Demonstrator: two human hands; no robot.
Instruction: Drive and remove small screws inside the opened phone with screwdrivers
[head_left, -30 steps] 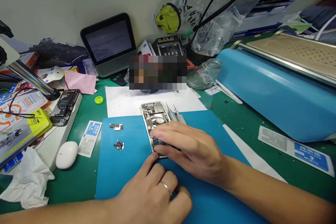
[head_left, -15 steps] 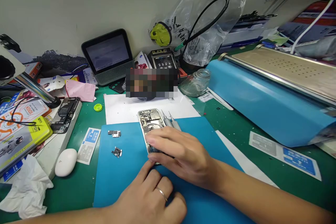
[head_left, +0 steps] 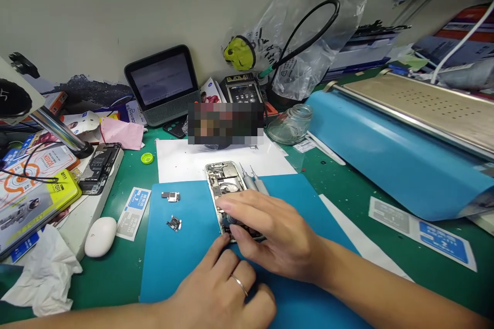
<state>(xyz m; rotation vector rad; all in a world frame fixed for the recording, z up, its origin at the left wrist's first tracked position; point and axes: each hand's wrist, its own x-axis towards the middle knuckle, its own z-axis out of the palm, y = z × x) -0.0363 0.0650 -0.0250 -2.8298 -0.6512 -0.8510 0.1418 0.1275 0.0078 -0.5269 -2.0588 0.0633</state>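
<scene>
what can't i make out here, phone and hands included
All in the head view:
Opened phone: lower part, largely behind the right hand.
Two slim grey tools: lower ends, behind the same hand.
Item behind the pixelated block: masked.
Left forearm: cut off by the bottom edge.

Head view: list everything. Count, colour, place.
Table: 1, green, below
Mat: 1, blue, centre
Open phone: 1, silver-black, mat
Small parts: 2, dark-silver, mat
Slim tools: 2, grey, beside phone
Paper: 1, white, behind mat
Screen: 1, black, back
Jar: 1, clear, back
Cap: 1, lime, left
Case: 1, white, left
Cards: 2, blue-grey, both sides
Tissue: 1, white, left
Sheet: 1, blue, right
Bag: 1, clear, back
Second phone: 1, black, left
Boxes: several, mixed, left
Left hand: 1, silver-ringed, phone's near corner
Right hand: 1, bare, over phone
</scene>
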